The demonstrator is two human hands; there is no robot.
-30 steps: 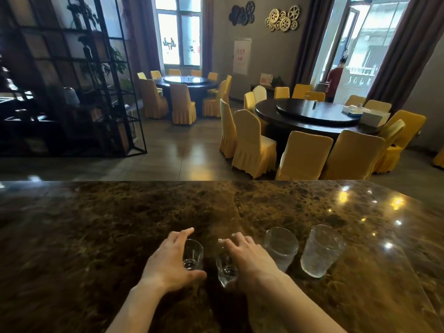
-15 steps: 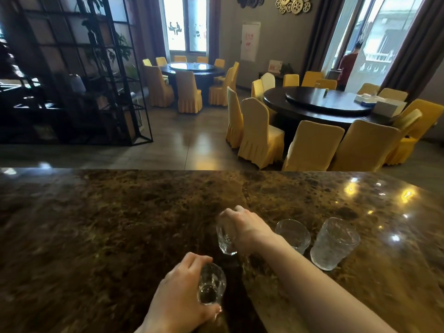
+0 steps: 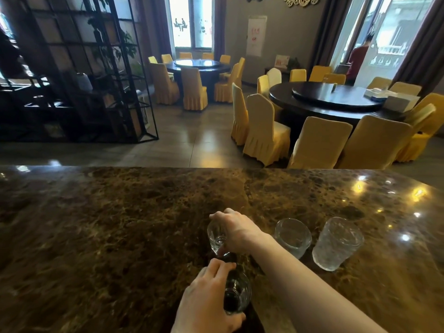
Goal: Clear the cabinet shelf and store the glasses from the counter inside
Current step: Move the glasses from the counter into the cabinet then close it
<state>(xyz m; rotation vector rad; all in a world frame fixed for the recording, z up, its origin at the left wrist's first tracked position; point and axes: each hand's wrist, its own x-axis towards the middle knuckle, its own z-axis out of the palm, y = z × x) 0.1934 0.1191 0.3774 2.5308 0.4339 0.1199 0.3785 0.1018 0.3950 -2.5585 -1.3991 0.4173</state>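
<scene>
On the marble counter [image 3: 120,224], left of the two tumblers [image 3: 292,236] that wait upright, both hands close on small glasses, the right hand [image 3: 236,233] gripping one [image 3: 217,239], the left hand [image 3: 209,301] lifting another [image 3: 236,295] nearer, presumably to carry both to the unseen cabinet.

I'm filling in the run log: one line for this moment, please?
left hand: holds small glass | right hand: holds small glass | counter: two tumblers left
</scene>
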